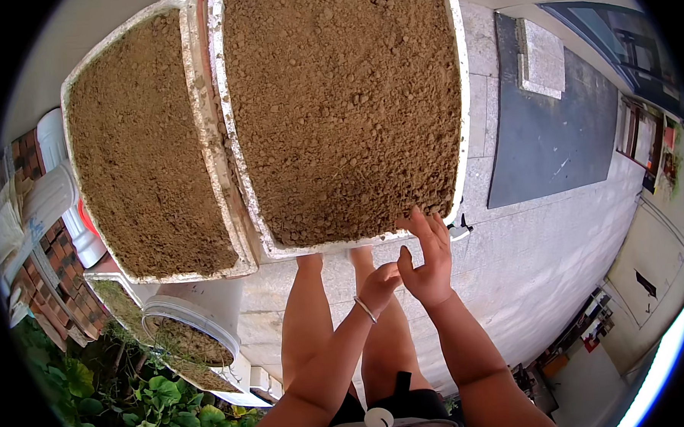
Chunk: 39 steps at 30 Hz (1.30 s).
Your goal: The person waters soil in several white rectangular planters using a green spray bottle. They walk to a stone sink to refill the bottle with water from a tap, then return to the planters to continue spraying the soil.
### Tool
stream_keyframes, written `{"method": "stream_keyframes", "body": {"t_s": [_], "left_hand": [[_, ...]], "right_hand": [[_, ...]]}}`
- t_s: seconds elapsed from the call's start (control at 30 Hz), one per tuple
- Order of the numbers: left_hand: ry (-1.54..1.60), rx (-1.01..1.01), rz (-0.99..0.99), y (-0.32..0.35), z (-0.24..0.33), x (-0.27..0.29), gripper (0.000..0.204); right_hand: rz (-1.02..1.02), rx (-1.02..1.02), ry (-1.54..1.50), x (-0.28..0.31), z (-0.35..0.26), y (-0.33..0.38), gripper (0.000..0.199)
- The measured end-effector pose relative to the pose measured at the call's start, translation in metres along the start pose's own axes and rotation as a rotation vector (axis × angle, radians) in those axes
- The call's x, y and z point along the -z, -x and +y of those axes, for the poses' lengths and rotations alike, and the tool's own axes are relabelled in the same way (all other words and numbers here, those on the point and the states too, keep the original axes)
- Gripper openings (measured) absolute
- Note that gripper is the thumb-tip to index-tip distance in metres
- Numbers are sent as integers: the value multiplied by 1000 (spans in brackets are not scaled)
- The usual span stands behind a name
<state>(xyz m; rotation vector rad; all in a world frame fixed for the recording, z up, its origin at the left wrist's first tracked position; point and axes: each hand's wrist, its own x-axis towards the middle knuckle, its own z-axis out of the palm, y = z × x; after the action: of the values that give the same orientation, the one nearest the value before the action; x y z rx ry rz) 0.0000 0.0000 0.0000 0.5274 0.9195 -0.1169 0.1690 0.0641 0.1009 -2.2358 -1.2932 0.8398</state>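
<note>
My right hand [428, 265] is over the near right corner of a white foam box [465, 94], its fingers apart and its fingertips by the rim; it holds nothing that I can see. My left hand [379, 287], with a thin bracelet on the wrist, is just left of it, close to the right thumb and palm. The left fingers are mostly hidden, so their pose is unclear. Loose brown soil [345, 114] fills the box almost to the rim, with small clods on top and a darker, rougher patch near my right fingertips.
A second soil-filled foam box [220, 173] stands along the left. Below it are a white bucket [228, 314] of soil and leafy green plants [159, 405]. To the right, a dark board [556, 139] lies on the paved floor [527, 259], bearing a pale foam slab [543, 56].
</note>
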Motion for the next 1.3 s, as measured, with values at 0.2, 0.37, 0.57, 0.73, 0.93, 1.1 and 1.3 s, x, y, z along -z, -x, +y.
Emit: {"method": "stream_keyframes", "body": {"t_s": [0.2, 0.37, 0.57, 0.73, 0.93, 1.1, 1.3], "left_hand": [[15, 213, -27, -2, 23, -37, 51], [-94, 278, -39, -6, 14, -43, 52], [-176, 339, -22, -7, 4, -51, 50], [-243, 339, -52, -5, -9, -56, 44], [-325, 322, -37, -6, -8, -55, 41], [-578, 251, -91, 5, -28, -41, 41], [-1258, 178, 42, 50, 3, -45, 68]], "right_hand": [[455, -809, -504, 24, 142, 85, 65], [415, -1395, -829, 0, 231, 144, 71], [319, -1530, -1065, -46, 274, 126, 70], [419, -1616, -956, -68, 299, 99, 41], [444, -1525, -752, -73, 305, 91, 31], [517, -1326, -702, -50, 301, 130, 29], [86, -1137, -296, 65, 165, 160, 37]]}}
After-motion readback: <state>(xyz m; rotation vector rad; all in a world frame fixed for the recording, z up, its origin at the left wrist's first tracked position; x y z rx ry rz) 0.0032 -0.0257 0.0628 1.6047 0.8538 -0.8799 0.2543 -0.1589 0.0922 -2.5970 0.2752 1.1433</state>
